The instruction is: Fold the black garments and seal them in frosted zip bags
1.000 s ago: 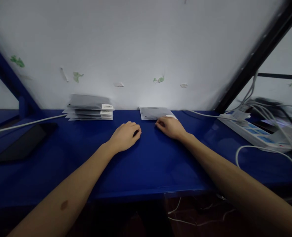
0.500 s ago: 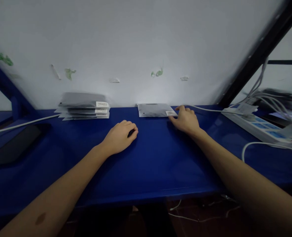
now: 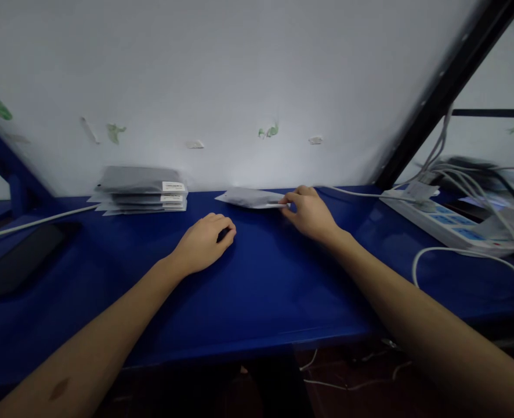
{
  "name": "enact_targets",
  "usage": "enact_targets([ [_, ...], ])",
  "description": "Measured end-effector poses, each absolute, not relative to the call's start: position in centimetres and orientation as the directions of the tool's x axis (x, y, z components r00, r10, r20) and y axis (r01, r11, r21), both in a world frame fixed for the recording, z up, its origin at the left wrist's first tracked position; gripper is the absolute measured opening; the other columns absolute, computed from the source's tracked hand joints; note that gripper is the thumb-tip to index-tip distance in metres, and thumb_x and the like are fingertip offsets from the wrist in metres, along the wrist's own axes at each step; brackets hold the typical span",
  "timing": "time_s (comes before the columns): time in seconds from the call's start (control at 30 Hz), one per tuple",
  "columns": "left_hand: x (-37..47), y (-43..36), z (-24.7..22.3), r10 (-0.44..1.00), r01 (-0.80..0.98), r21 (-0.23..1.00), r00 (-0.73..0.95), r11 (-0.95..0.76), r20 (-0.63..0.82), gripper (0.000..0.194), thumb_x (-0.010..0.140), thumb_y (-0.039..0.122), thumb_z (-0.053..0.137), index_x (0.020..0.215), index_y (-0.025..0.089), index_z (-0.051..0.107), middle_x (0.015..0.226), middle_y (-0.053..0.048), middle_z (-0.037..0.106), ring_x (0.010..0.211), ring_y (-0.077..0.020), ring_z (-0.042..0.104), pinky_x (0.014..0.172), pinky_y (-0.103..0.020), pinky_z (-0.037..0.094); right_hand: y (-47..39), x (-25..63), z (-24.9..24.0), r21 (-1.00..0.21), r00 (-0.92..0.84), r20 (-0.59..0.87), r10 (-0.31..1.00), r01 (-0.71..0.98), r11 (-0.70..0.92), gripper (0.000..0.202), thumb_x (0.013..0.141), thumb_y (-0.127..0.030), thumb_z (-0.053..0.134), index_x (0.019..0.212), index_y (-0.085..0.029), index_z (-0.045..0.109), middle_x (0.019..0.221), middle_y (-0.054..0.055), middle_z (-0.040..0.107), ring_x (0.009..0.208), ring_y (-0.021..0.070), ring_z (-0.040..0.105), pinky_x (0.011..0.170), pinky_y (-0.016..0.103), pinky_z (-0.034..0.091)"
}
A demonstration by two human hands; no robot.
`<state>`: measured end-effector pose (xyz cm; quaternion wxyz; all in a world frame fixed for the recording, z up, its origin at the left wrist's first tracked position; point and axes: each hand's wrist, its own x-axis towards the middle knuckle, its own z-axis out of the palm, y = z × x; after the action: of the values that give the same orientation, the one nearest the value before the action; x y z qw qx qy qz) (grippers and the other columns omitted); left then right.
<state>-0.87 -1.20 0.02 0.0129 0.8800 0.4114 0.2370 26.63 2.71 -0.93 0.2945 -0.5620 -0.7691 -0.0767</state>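
A flat, grey plastic bag (image 3: 252, 198) lies at the back of the blue table, close to the wall. The thumb and fingers of my right hand (image 3: 308, 212) pinch its right end, covering the white label there. My left hand (image 3: 203, 242) rests on the table with its fingers curled and the thumb against the index finger; nothing shows in it. Left of it, against the wall, is a stack of similar grey bags (image 3: 140, 181) with white labels at their right ends.
A dark phone-like slab (image 3: 24, 258) lies on the left, with a white cable (image 3: 39, 219) behind it. To the right are a white power strip (image 3: 446, 223) and tangled cables. The blue table (image 3: 261, 302) ends at a front edge above the floor, where thin cables lie.
My right hand has closed on the right end of the single bag, which now looks tilted and bulged. My left hand keeps its pose. The view has shifted slightly to the right.
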Motion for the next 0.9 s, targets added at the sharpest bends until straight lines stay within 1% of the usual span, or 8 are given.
enact_targets([
  [0.1,-0.8,-1.4,0.3,0.701,0.728,0.216,0.467,-0.650,0.539,0.018,0.096,0.026,0.047,0.095,0.021,0.064,0.100,-0.005,0.067,0.097,-0.0222,0.058,0.091,-0.040,0.048,1.0,24.2,0.0,-0.196,-0.380,0.552,0.742,0.806,0.558,0.021,0.093,-0.029,0.051,0.100,-0.019,0.068,0.107,0.013,0.065,0.101,0.0255,0.058,0.086,0.038,0.046],
  [0.2,-0.9,-1.6,0.6,0.677,0.745,0.236,0.363,-0.624,0.640,0.022,0.098,0.030,0.045,0.103,0.020,0.065,0.108,-0.006,0.066,0.107,-0.0231,0.058,0.100,-0.043,0.046,-1.2,21.7,0.7,-0.186,-0.562,0.463,0.686,0.695,0.695,0.022,0.096,-0.030,0.047,0.096,-0.018,0.066,0.095,0.010,0.068,0.085,0.0204,0.060,0.076,0.033,0.045],
  [0.3,-1.2,-1.4,0.5,0.713,0.760,0.257,0.355,-0.597,0.605,0.032,0.100,0.034,0.040,0.116,0.020,0.064,0.123,-0.007,0.064,0.119,-0.0241,0.055,0.108,-0.046,0.042,-3.4,19.7,1.1,-0.188,-0.701,0.400,0.591,0.568,0.801,0.023,0.096,-0.031,0.047,0.091,-0.018,0.065,0.087,0.006,0.068,0.076,0.0159,0.059,0.072,0.030,0.043],
  [0.4,-1.5,-1.1,0.0,0.810,0.815,0.261,0.367,-0.517,0.458,0.046,0.102,0.043,0.034,0.130,0.018,0.060,0.142,-0.011,0.055,0.133,-0.0288,0.047,0.113,-0.051,0.036,-5.2,18.6,1.4,-0.252,-0.757,0.401,0.515,0.450,0.857,0.025,0.094,-0.041,0.055,0.086,-0.019,0.065,0.084,0.003,0.069,0.074,0.0140,0.060,0.069,0.028,0.042],
  [0.53,-1.5,-0.9,-0.6,0.897,0.891,0.198,0.352,-0.409,0.268,0.058,0.098,0.055,0.038,0.139,0.019,0.054,0.154,-0.014,0.044,0.140,-0.0369,0.041,0.113,-0.056,0.034,-5.4,18.6,1.9,-0.347,-0.680,0.512,0.525,0.396,0.850,0.034,0.090,-0.051,0.061,0.076,-0.020,0.064,0.080,0.001,0.069,0.075,0.0137,0.060,0.068,0.027,0.042],
  [0.67,-0.7,-1.7,-0.2,0.876,0.874,0.152,0.422,-0.462,0.235,0.063,0.096,0.059,0.038,0.143,0.020,0.050,0.156,-0.013,0.041,0.142,-0.0360,0.038,0.117,-0.055,0.029,-2.9,20.3,1.7,-0.395,-0.415,0.603,0.681,0.587,0.707,0.037,0.098,-0.046,0.047,0.076,-0.020,0.063,0.077,0.003,0.067,0.078,0.0161,0.057,0.073,0.030,0.042],
  [0.77,0.2,-2.9,0.7,0.824,0.814,0.143,0.541,-0.563,0.170,0.064,0.097,0.059,0.037,0.146,0.018,0.047,0.158,-0.013,0.038,0.145,-0.0337,0.035,0.119,-0.053,0.027,-0.7,21.8,0.8,-0.394,-0.293,0.553,0.780,0.733,0.555,0.035,0.098,-0.044,0.046,0.083,-0.020,0.065,0.084,0.005,0.070,0.083,0.0185,0.058,0.082,0.034,0.043],
  [0.9,1.3,-4.5,1.7,0.725,0.712,0.147,0.686,-0.686,0.064,0.059,0.097,0.050,0.040,0.149,0.022,0.042,0.160,-0.009,0.034,0.148,-0.0293,0.030,0.121,-0.051,0.024,0.8,22.4,-0.4,-0.346,-0.317,0.437,0.842,0.805,0.482,0.033,0.098,-0.038,0.046,0.086,-0.018,0.069,0.090,0.009,0.072,0.093,0.0211,0.063,0.098,0.040,0.040],
])
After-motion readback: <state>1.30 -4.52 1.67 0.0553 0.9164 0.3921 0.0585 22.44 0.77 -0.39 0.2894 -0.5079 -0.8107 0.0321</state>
